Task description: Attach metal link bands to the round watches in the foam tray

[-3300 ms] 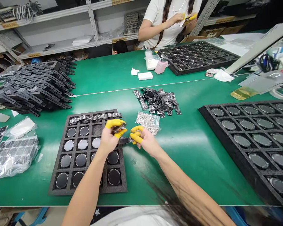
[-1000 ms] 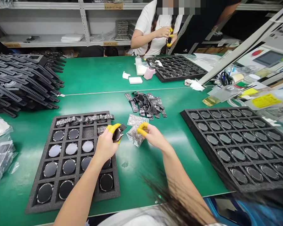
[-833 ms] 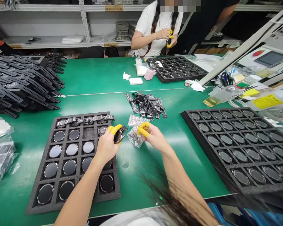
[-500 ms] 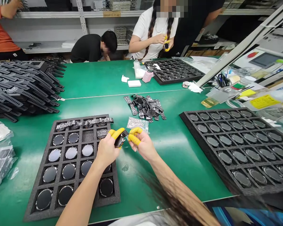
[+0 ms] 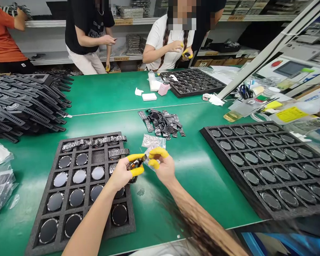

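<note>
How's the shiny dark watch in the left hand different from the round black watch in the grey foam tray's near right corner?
The shiny dark watch has a dark link strap; the round black watch shows none. The shiny dark watch is tilted and partly hidden by the left hand, while the round black watch lies flat, face up. Both look dark and glossy.

A watch-assembly workshop: a long, smooth green workbench [image 5: 192, 199] bears dark grey foam trays [image 5: 131, 217] of round, dark-faced watch heads [image 5: 80, 176] at eight and four o'clock; brown-labelled metal stock shelving [image 5: 46, 24] stands behind, at eleven.
</note>
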Tool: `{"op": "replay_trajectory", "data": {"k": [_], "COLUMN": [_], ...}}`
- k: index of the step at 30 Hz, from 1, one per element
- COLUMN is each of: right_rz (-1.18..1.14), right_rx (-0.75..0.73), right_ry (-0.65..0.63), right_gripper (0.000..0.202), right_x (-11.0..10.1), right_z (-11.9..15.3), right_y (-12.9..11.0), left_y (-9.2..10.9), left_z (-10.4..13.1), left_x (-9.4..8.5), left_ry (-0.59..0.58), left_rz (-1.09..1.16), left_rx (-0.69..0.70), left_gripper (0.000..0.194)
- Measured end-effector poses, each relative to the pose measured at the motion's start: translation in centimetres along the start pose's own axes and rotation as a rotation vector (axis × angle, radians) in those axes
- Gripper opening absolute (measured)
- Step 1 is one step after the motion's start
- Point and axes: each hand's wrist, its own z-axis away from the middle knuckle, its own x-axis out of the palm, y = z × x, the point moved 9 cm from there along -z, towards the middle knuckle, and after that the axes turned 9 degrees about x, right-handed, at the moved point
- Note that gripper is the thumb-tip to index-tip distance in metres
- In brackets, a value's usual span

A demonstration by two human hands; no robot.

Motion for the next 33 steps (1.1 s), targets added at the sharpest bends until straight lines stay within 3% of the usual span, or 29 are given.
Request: {"op": "replay_trajectory", "data": {"k": [4,8,11,14,16,18,20,25,33], "right_rz": [-0.046,-0.141,-0.253,-0.541,-0.693,-0.742,-0.723,-0.649,-0.569], "right_rx": [-0.006,-0.013,0.074,0.274,0.427,0.534,0.59,0.612,0.645], "right_ry": [-0.238,-0.311,-0.292,-0.224,-0.279,-0.383,-0.461,-0.537,-0.522], "right_gripper": [0.039,0.03,0.028,0.033,0.039,0.044,0.046,0.044,0.044], "right_x": [1.4,2.0,2.4,2.7,4.1,5.7,6.8,8.0,7.6], "right_z": [-0.8,-0.9,-0.8,-0.5,0.3,1.3,2.2,3.1,2.9], "right_y": [-0.3,-0.2,0.4,1.6,2.3,2.6,2.8,3.0,3.1], "left_y": [-0.8,-0.5,-0.4,-0.3,0.5,1.9,2.8,2.7,3.5], "left_z": [0.5,0.9,0.8,0.1,-0.3,-0.4,-0.1,0.3,0.3], "left_x": [0.3,0.6,0.5,-1.3,-2.9,-3.3,-2.8,-1.7,-1.0], "left_ry": [0.01,0.012,0.04,0.175,0.233,0.199,0.123,0.032,-0.028], "left_rz": [0.18,0.252,0.286,0.253,0.045,-0.261,-0.506,-0.743,-0.804], "left_rx": [-0.184,-0.265,-0.253,-0.094,0.102,0.313,0.455,0.505,0.553], "left_gripper": [0.065,0.065,0.067,0.059,0.044,0.036,0.047,0.076,0.078]}}
